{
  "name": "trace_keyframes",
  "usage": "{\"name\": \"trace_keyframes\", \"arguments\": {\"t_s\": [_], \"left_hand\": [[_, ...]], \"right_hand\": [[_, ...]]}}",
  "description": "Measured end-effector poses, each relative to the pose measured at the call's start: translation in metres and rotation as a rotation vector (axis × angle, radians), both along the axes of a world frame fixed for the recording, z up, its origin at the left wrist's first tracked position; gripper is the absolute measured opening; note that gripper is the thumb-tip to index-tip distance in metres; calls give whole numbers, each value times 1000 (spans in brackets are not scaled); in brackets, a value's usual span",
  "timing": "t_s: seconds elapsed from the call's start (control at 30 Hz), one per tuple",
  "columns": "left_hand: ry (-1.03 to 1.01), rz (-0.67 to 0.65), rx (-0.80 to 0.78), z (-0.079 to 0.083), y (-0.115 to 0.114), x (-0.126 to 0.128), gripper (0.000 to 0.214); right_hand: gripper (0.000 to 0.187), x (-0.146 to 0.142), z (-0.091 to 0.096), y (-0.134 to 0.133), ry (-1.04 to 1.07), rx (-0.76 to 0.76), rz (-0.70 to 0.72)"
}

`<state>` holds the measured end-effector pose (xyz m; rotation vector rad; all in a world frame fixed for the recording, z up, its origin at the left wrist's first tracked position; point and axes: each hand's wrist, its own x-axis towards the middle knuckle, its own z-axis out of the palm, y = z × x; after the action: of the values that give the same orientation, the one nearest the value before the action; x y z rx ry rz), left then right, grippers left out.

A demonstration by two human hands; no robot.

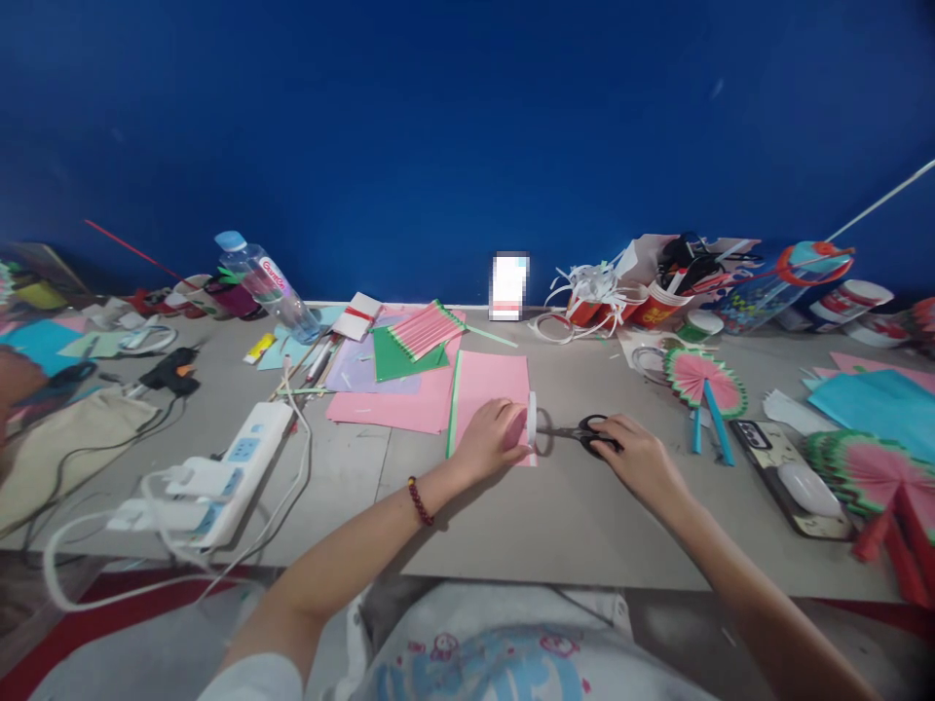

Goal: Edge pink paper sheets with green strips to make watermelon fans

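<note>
My left hand (pixel 491 440) is closed on a roll of white tape (pixel 532 422), which stands on edge at the near corner of a pink paper sheet (pixel 491 385) with a green strip along its left side. My right hand (pixel 634 456) grips the black handles of a pair of scissors (pixel 584 432). Its blades point left toward the tape roll. A red bead bracelet sits on my left wrist.
A white power strip (pixel 232 462) with cables lies at left, near a black glue gun (pixel 171 368) and a tipped water bottle (pixel 267 284). Stacked coloured papers (pixel 398 358) lie behind. Pink-and-green paper fans (pixel 705 380), a phone (pixel 789 467) and cups of scraps (pixel 643 297) crowd the right.
</note>
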<state>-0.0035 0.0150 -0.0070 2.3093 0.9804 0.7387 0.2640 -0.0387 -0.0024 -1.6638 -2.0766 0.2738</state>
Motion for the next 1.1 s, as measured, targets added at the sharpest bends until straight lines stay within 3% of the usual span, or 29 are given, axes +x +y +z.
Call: {"name": "trace_keyframes", "arguments": {"t_s": [0.57,1.1], "left_hand": [[13,5,32,-5,1,0,60],[42,2,27,-2,2,0,53]], "right_hand": [[20,5,3,3,29,-85,44],[20,3,6,9,88,-120,22]]}}
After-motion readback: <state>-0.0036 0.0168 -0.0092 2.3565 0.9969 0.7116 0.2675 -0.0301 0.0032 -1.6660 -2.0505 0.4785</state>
